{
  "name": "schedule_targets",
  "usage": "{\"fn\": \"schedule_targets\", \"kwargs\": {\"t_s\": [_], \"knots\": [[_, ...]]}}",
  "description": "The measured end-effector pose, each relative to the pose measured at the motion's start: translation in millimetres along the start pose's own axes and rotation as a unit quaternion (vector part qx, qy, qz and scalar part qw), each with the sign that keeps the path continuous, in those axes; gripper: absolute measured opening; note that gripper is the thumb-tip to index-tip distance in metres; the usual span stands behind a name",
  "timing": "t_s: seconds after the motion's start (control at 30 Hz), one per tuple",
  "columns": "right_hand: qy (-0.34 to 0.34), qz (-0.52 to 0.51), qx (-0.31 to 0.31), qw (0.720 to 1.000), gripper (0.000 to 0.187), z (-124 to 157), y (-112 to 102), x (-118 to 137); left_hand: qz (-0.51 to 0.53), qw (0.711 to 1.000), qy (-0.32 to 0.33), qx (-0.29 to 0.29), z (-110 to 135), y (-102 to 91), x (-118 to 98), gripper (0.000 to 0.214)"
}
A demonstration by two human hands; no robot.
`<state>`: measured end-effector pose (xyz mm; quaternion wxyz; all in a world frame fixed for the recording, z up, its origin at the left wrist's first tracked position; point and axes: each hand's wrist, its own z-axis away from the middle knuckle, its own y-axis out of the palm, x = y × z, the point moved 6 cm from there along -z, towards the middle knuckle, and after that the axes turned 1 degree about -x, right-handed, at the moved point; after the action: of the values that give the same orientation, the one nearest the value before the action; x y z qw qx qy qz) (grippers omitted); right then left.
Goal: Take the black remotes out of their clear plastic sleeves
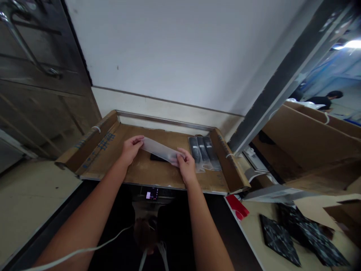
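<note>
A long translucent plastic bag (159,149) is stretched between my two hands over the cardboard-lined tabletop. My left hand (132,147) pinches its far left end, fingers closed. At the other end my right hand (185,162) grips the bag between thumb and fingers. Partly hidden beneath the bag lies a flat black item (158,158); its kind cannot be made out. To the right of my right hand, several clear bags with dark rolled items and small white labels (203,150) rest side by side on the cardboard.
Folded cardboard walls (229,162) edge the table on both sides. A white wall (180,56) stands behind it, a metal door (42,75) at left. Large cardboard boxes (310,146) stand at right, with dark patterned packages (279,237) on the floor. A person (324,101) is in the background.
</note>
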<state>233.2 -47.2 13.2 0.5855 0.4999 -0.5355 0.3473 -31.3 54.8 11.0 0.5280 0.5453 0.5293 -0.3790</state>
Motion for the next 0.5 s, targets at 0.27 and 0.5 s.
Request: {"fn": "schedule_targets", "kwargs": {"t_s": [0.27,0.5], "knots": [[-0.016,0.013,-0.05,0.999,0.049,-3.8,-8.7,-3.1,-0.016,0.999,0.014,-0.04,-0.3,-1.9,-1.7,0.039],[-0.018,0.012,-0.044,0.999,0.045,-2.0,-7.4,-0.2,-0.009,0.998,0.029,-0.049,3.3,-0.2,-9.4,0.034]]}}
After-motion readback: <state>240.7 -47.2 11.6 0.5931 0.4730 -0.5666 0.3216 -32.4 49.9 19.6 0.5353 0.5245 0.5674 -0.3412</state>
